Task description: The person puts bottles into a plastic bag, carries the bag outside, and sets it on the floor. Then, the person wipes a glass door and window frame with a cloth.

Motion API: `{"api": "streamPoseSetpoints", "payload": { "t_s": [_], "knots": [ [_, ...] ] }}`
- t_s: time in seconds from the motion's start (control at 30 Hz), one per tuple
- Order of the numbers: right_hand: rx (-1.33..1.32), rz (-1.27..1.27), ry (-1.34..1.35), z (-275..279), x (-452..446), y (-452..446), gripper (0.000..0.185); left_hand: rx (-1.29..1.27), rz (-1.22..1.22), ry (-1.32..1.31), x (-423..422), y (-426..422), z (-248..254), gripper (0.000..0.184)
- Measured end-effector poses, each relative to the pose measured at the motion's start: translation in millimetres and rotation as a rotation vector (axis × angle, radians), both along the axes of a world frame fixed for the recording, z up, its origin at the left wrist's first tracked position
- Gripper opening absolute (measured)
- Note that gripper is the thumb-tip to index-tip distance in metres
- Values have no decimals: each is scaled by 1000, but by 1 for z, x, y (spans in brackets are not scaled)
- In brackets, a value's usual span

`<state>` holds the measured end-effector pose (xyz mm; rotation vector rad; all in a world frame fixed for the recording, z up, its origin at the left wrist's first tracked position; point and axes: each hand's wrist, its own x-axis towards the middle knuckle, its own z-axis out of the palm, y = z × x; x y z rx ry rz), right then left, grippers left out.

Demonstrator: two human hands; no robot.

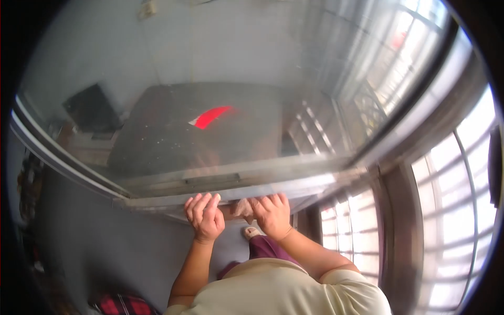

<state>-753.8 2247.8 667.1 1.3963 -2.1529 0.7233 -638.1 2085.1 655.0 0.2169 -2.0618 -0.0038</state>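
In the head view, a large glass panel (252,58) in a pale metal frame (163,200) spreads out before me. My left hand (205,218) is closed over the frame's near edge, fingertips on top. Further right along the same edge, my right hand (273,216) curls its fingers over the rail. A crumpled brownish cloth (243,209) pokes out from under its thumb side, and part of it is hidden by the hand. A red strip (212,116) shows in the glass; I cannot tell whether it is on the surface or reflected.
Barred windows (352,231) let in bright light on the right, beside a brown post (396,220). Grey floor (121,247) lies to the left. A red and black checked item (123,304) is at the bottom left. My foot (252,232) stands below the frame.
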Motion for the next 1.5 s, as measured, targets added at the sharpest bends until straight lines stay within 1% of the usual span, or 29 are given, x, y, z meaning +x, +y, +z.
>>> {"api": "streamPoseSetpoints", "payload": {
  "t_s": [0.07, 0.1, 0.17, 0.23, 0.27, 0.33, 0.4, 0.43, 0.53, 0.57, 0.63, 0.67, 0.73, 0.77, 0.83, 0.87, 0.93, 0.97, 1.03, 1.07, 1.13, 1.2, 1.23, 1.27, 1.33, 1.37, 1.47, 1.5],
  "knots": [
    [17, -133, 45, 1, -4, 13, 34, -43, -32, 9, -1, -3, 2, 32],
    [-18, -253, 63, 4, -5, 23, 33, -69, -50, 7, 0, -3, 7, 34],
    [-4, -426, 74, -4, -23, 54, 32, -63, -83, -29, 3, -3, 14, 35],
    [-25, -576, 145, -3, -41, 86, 30, -56, -90, -43, 5, 0, 17, 38],
    [-30, -661, 87, 1, -49, 100, 30, -55, -94, -36, 6, 1, 17, 38],
    [-73, -800, 109, 4, -65, 121, 30, -54, -96, -4, 3, 0, 14, 38],
    [10, -853, -115, 6, -67, 123, 28, -70, -97, 4, 2, -3, 10, 40],
    [-29, -864, -109, 2, -71, 123, 26, -77, -104, 1, 3, -4, 11, 41],
    [-466, -874, -482, -3, -81, 127, 21, -78, -120, -35, 7, -5, 15, 43],
    [-515, -941, -399, -15, -94, 136, 25, -72, -125, -50, 8, -5, 16, 44],
    [-1003, -635, -434, -42, -133, 168, 23, -71, -135, -37, 6, -8, 13, 44],
    [-1050, -528, -376, -42, -145, 176, 23, -69, -141, -32, 6, -8, 11, 45],
    [-1120, -299, -269, -21, -155, 183, 24, -62, -138, 15, 3, -8, 7, 45],
    [-1068, -191, -354, -16, -156, 183, 25, -59, -127, 26, 2, -7, 5, 45],
    [-823, -651, -186, 2, -135, 146, 24, -53, -118, 51, 0, -4, 5, 44],
    [-698, -728, -85, 10, -128, 137, 34, -45, -105, 54, -1, -3, 5, 44],
    [-592, -795, 12, 18, -114, 121, 29, -33, -83, 55, -2, 1, 5, 43],
    [-613, -602, -210, 21, -101, 104, 28, -22, -72, 50, -2, 3, 5, 43],
    [-509, -348, -177, 38, -52, 63, 27, -20, -63, 61, -6, 6, 8, 42],
    [-388, -288, 70, 48, -22, 44, 27, -16, -57, 61, -4, 7, 8, 41],
    [-270, -163, 90, 44, 12, 16, 29, -61, -62, 39, -4, 6, 12, 40],
    [-175, -198, 54, 36, -16, 43, 32, -118, -60, 7, 0, 3, 15, 40],
    [-141, -297, 101, 17, -43, 67, 38, -129, -59, -5, 2, 4, 17, 41],
    [-248, -392, 192, 24, -69, 93, 37, -132, -59, -8, 3, 3, 18, 41],
    [-296, -619, 211, 23, -106, 142, 31, -129, -61, -6, 2, 6, 18, 42],
    [-219, -623, 251, 41, -102, 146, 31, -114, -53, 9, -2, 7, 18, 43],
    [-455, -757, 125, 19, -96, 118, 30, -78, -32, 24, 0, 12, 14, 44],
    [-580, -794, 116, 13, -84, 102, 29, -76, -23, 36, -2, 13, 14, 44]
  ]
}}
